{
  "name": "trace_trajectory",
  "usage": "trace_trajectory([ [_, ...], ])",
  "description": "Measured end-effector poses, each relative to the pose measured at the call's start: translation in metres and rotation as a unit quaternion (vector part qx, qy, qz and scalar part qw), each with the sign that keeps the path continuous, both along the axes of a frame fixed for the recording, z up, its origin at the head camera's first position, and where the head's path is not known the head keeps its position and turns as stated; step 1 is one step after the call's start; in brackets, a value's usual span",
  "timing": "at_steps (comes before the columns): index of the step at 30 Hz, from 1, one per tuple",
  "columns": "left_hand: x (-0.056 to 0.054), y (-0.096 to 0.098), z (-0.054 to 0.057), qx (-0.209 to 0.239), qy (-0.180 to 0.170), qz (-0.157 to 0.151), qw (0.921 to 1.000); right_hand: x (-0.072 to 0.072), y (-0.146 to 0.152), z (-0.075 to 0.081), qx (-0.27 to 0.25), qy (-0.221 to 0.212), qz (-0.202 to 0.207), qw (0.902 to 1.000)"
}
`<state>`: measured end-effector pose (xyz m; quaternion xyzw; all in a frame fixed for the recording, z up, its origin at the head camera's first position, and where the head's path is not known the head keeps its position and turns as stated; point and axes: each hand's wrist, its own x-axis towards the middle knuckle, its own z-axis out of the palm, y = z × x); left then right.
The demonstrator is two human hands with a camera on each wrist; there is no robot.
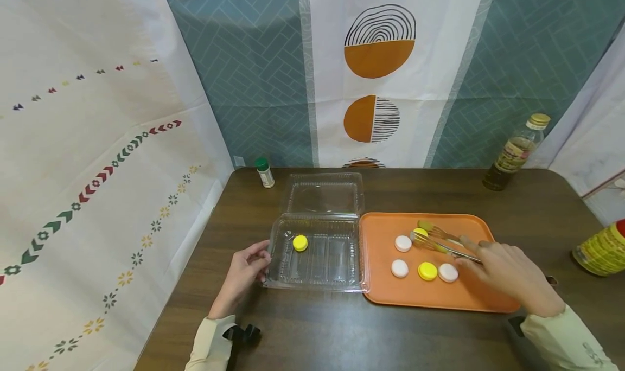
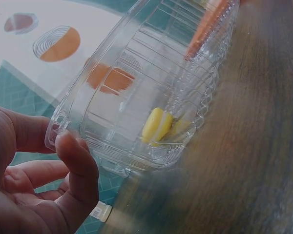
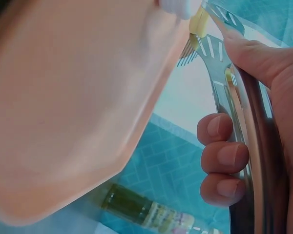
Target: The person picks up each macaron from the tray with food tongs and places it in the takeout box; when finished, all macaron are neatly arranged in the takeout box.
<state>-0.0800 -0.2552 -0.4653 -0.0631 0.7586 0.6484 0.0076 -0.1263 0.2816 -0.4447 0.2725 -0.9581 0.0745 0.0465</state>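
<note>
My left hand (image 1: 246, 270) pinches the left rim of a clear plastic clamshell container (image 1: 317, 286), its lid folded back. Inside, toward the left, is one yellow macaron (image 1: 300, 243); the left wrist view shows it through the clear wall. Over the orange tray (image 1: 469, 295), my right hand (image 1: 508, 270) grips metal tongs (image 1: 461, 253). The tong tips lie on either side of another yellow macaron (image 1: 420, 233), and in the right wrist view they appear to touch it. Near them on the tray are several white macarons (image 1: 399, 268) and a yellow macaron (image 1: 427, 271).
The tray's left edge meets the container's right side. A green-capped shaker (image 1: 265, 172) stands at the back left of the wooden table (image 1: 317, 333). At the back right is an oil bottle (image 1: 515, 154), and a yellow-labelled container (image 1: 603, 249) sits at the right edge.
</note>
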Motion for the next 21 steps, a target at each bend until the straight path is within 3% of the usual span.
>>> trace_trajectory([
  [7, 0.002, -0.001, -0.002, -0.001, 0.004, -0.003, 1.0, -0.011, -0.011, 0.005, -0.001, 0.004, -0.004, 1.0],
  [14, 0.003, 0.0, -0.001, 0.01, 0.003, 0.004, 0.9999, -0.018, -0.026, 0.011, -0.013, 0.034, 0.015, 0.9992],
  [21, 0.002, 0.002, 0.001, 0.006, 0.009, 0.003, 0.9999, -0.024, -0.044, 0.022, -0.018, 0.033, 0.025, 0.999],
])
